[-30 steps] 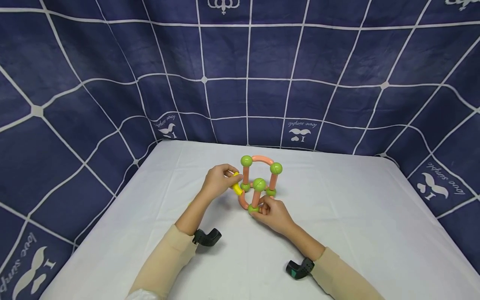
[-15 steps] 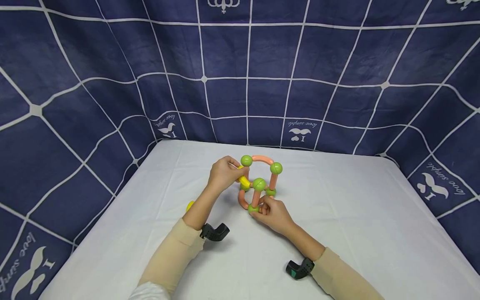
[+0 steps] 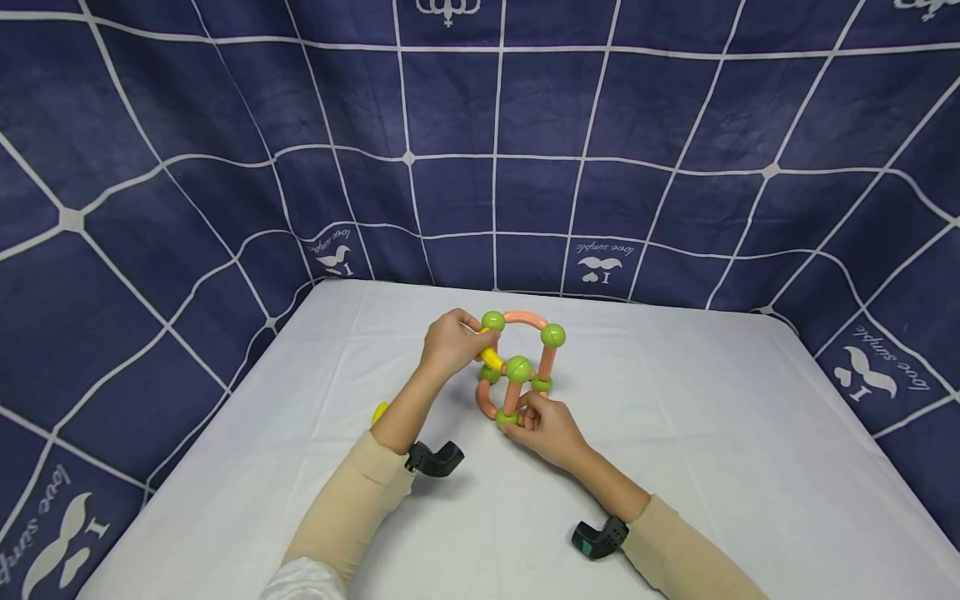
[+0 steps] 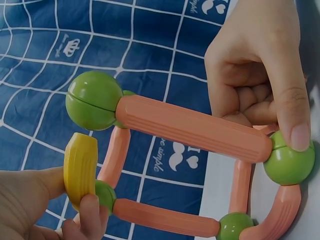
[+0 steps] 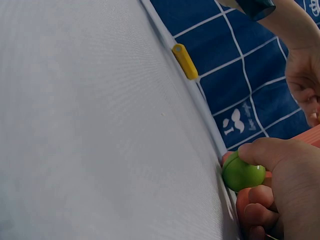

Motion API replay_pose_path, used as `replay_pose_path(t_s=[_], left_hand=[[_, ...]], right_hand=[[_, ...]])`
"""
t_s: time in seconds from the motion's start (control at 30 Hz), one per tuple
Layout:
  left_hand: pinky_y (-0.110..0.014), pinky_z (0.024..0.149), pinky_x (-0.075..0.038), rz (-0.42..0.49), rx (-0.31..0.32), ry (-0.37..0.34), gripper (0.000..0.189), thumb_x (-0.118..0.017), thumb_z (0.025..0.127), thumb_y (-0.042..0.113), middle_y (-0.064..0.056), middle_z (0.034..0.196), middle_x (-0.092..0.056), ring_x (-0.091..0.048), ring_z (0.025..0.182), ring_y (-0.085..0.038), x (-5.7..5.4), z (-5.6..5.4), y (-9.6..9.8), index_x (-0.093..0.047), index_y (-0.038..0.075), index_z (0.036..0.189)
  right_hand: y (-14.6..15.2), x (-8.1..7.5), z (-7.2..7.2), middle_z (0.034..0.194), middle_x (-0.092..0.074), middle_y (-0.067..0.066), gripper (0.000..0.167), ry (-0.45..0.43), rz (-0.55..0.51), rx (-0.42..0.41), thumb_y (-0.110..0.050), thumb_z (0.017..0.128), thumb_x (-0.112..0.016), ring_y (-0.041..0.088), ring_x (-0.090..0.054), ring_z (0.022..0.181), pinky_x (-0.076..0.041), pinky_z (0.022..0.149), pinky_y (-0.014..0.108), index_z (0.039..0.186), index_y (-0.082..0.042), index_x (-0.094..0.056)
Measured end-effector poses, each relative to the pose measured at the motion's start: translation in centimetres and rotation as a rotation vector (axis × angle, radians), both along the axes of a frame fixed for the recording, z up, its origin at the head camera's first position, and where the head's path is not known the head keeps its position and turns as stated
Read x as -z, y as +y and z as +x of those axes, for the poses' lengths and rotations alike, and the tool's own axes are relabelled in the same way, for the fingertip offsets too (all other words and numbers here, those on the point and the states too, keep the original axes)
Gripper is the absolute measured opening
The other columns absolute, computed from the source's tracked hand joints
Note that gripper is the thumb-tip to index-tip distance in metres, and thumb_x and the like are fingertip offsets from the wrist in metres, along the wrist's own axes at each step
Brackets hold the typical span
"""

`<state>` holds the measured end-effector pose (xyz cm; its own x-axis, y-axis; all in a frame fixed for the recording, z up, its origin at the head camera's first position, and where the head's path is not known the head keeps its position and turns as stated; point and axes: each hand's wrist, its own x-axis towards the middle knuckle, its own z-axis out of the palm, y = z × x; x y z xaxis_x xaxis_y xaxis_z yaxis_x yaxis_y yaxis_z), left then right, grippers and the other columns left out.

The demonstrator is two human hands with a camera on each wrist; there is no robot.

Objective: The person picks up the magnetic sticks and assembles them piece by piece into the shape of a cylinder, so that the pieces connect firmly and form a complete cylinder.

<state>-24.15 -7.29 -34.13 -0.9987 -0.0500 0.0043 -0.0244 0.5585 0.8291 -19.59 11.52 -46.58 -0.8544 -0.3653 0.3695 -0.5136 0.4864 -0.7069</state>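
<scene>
My left hand (image 3: pixel 450 346) pinches a curved yellow magnetic rod (image 4: pixel 80 172) between thumb and fingers. One end of that rod lies very close to the front upper green ball (image 4: pixel 94 100); whether they touch I cannot tell. The other end is near the back left upper ball (image 3: pixel 492 322). These balls belong to a standing frame of green balls and orange rods, with a curved orange rod (image 3: pixel 525 318) across its back top. Low at the front, my right hand (image 3: pixel 551 429) grips the bottom green ball (image 5: pixel 243 171) with thumb and curled fingers.
A second yellow rod (image 5: pixel 185 62) lies on the white tablecloth (image 3: pixel 720 467), partly behind the left forearm in the head view. Black wrist cameras sit on both forearms. A dark blue checked curtain (image 3: pixel 540 108) encloses the back and sides.
My left hand has moved right and slightly away with the yellow rod, bringing it up from beside the frame to the upper balls. My right hand has stayed in place.
</scene>
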Motion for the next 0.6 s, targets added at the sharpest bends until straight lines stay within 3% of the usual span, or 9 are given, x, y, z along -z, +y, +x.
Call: replay_pose_path(t_s=[0.6], left_hand=[[-0.024,0.050,-0.043,0.035,0.023,0.066,0.027,-0.075,0.083,0.024,-0.005,0.072,-0.067,-0.069,0.063,-0.024,-0.07,0.29,0.16,-0.061,0.004,0.096]], right_hand=[[0.05,0.04,0.05,0.061,-0.048,-0.010,0.024,0.000,-0.003,0.000,-0.017,0.079,-0.082,0.003,-0.044,0.054,-0.041,0.049,0.023,0.091,-0.007,-0.063]])
